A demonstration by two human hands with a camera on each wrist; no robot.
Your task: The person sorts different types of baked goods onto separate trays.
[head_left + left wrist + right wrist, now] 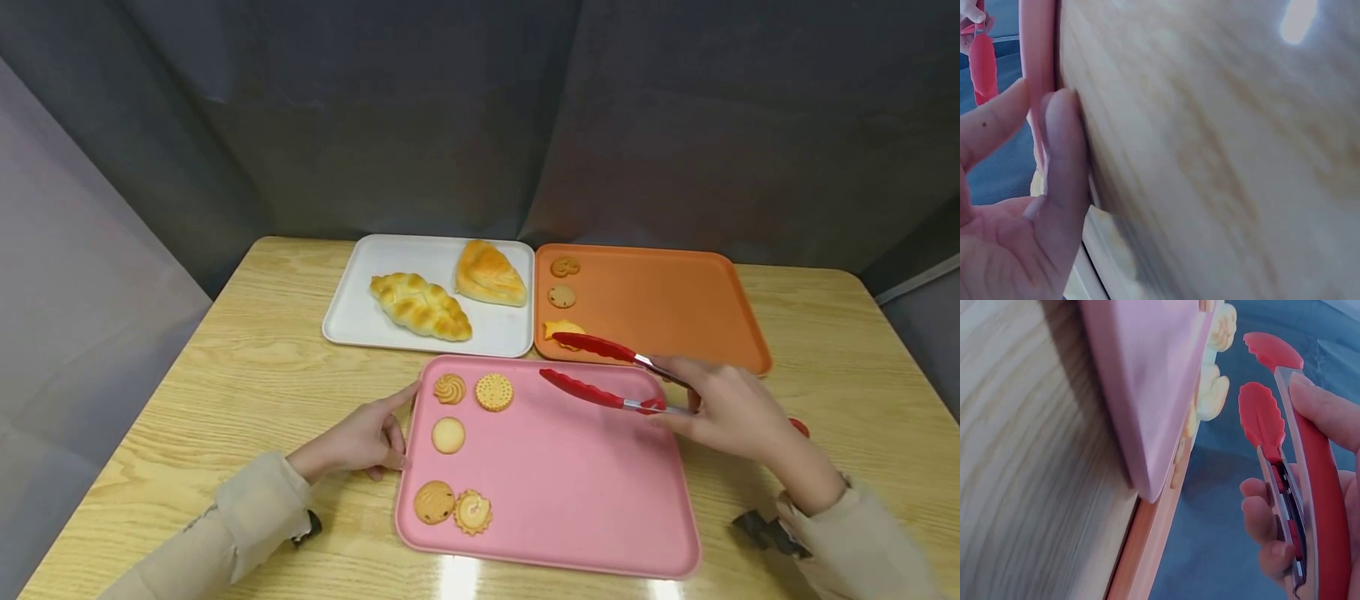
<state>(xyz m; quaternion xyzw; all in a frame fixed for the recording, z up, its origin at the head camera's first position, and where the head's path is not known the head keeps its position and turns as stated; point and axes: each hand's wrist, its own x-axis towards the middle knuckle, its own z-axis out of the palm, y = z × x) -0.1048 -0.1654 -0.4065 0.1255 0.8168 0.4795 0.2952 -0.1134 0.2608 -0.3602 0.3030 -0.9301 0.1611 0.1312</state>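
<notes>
My right hand (738, 412) grips red-tipped tongs (1325, 506). Their jaws stand apart over the pink tray (577, 500) and the orange tray's near edge, with nothing between them in the right wrist view. In the head view the upper tip overlaps a star-ended, fish-like cookie (553, 327). My left hand (360, 437) holds the pink tray's left rim; in the left wrist view its fingertips (1063, 112) lie on either side of that rim. On the pink tray lie a swirl cookie (449, 389), a dotted round cookie (494, 392), a plain round one (447, 435), a brown one (434, 502) and a scalloped one (473, 512).
Behind on the right is an orange tray (660, 300), with a pretzel-shaped cookie (565, 267) and a chip cookie (561, 297) along its left side. A white tray (352, 321) beside it bears a braided bread (422, 307) and a triangular bread (489, 273). Dark curtains hang behind the table.
</notes>
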